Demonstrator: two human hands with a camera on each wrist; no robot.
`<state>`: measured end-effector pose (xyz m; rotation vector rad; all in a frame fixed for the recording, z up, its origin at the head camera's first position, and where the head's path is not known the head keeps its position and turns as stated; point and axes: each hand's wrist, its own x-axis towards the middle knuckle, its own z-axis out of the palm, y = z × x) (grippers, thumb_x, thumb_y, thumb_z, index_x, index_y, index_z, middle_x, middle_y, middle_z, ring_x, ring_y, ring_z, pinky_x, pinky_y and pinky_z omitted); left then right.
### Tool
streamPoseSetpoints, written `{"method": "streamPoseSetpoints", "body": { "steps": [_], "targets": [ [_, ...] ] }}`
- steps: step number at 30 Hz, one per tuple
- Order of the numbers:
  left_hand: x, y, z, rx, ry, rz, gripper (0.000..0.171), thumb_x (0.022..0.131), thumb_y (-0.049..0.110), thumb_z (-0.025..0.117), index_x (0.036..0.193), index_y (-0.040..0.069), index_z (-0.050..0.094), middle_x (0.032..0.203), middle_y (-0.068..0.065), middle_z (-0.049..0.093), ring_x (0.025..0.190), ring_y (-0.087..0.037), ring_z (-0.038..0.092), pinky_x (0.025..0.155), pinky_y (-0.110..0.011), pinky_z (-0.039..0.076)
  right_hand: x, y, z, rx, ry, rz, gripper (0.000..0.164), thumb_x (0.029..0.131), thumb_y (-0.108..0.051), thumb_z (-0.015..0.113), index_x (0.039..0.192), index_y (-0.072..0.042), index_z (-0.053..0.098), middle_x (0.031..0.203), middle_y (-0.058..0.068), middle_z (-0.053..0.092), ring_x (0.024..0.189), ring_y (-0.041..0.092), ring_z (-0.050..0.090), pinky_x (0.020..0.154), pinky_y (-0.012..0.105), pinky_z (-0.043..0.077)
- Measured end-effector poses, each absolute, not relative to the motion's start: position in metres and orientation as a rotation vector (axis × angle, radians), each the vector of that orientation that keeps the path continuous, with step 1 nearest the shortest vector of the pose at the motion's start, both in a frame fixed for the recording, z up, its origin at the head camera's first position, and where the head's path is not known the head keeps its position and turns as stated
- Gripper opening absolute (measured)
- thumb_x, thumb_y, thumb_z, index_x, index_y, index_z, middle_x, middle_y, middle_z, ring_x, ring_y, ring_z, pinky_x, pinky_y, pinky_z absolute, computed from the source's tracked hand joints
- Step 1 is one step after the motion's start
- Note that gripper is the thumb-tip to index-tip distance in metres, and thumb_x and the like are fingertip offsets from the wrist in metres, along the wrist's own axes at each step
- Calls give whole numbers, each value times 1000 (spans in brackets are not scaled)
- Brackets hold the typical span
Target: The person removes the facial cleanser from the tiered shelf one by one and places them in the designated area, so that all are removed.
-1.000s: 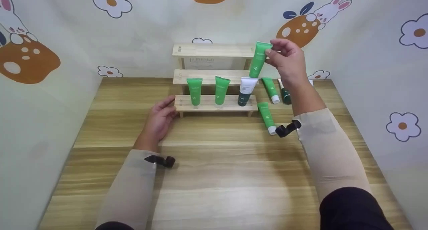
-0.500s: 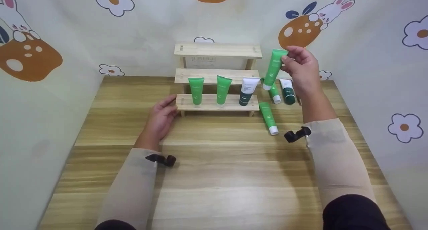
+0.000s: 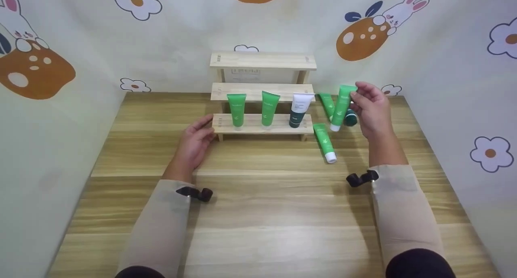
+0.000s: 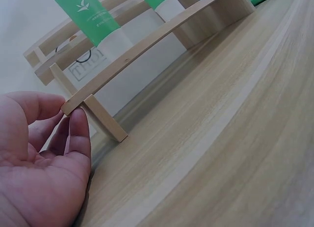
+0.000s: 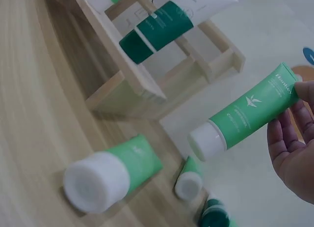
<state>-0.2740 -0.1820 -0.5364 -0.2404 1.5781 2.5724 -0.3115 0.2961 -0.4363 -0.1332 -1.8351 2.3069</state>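
My right hand (image 3: 373, 110) pinches a green squeeze tube (image 3: 342, 107) by its flat end, white cap downward, right of a three-step wooden rack (image 3: 262, 61). In the right wrist view this tube (image 5: 252, 106) hangs in the air, tilted. My left hand (image 3: 194, 144) holds the left end of the rack's lowest shelf; the left wrist view shows thumb and fingers (image 4: 78, 131) about its corner. On that shelf stand two green tubes, a left one (image 3: 237, 109) and a middle one (image 3: 269, 108), plus a white and dark green tube (image 3: 299, 109) at the right, all on their caps.
Right of the rack, one green tube (image 3: 324, 142) lies near the front and another (image 3: 326, 104) farther back. A dark green cap (image 3: 350, 118) shows behind the held tube. A printed cloth (image 3: 181, 39) hangs behind the wooden table (image 3: 258, 213).
My right hand has moved the green tube right, away from the rack's upper shelves, then down over the lying tubes. My left hand has stayed at the rack's end.
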Motion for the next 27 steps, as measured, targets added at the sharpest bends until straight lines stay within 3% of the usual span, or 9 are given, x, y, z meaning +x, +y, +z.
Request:
{"method": "streamPoseSetpoints", "body": {
  "steps": [8, 15, 21, 27],
  "targets": [
    [-274, -181, -536, -220, 1599, 2563, 55, 103, -8, 54, 157, 2, 49, 160, -4, 49, 114, -12, 63, 97, -23, 56, -302, 312, -463, -215, -1780, 2411, 24, 97, -2, 75, 119, -11, 72, 103, 0, 61, 90, 11, 59, 73, 21, 56],
    [-273, -182, -535, -214, 1589, 2567, 56, 103, -8, 54, 157, 3, 49, 164, -6, 47, 112, -13, 63, 98, -24, 55, -298, 320, -483, -266, -1811, 2460, 30, 98, -2, 74, 127, -6, 67, 101, -2, 62, 88, 11, 61, 72, 22, 57],
    [-274, -181, -537, -230, 1579, 2577, 56, 102, -8, 55, 157, 2, 48, 165, -6, 46, 114, -12, 63, 97, -23, 55, -297, 324, -503, -306, -1874, 2420, 28, 96, 0, 76, 121, -11, 70, 103, -2, 61, 93, 10, 59, 74, 22, 54],
    [-275, -182, -538, -224, 1573, 2584, 55, 102, -8, 55, 156, 2, 50, 165, -6, 47, 114, -11, 63, 97, -23, 54, -297, 326, -512, -325, -2054, 2281, 38, 98, -1, 74, 134, -6, 64, 109, 0, 60, 99, 12, 58, 73, 20, 54]
  ]
}}
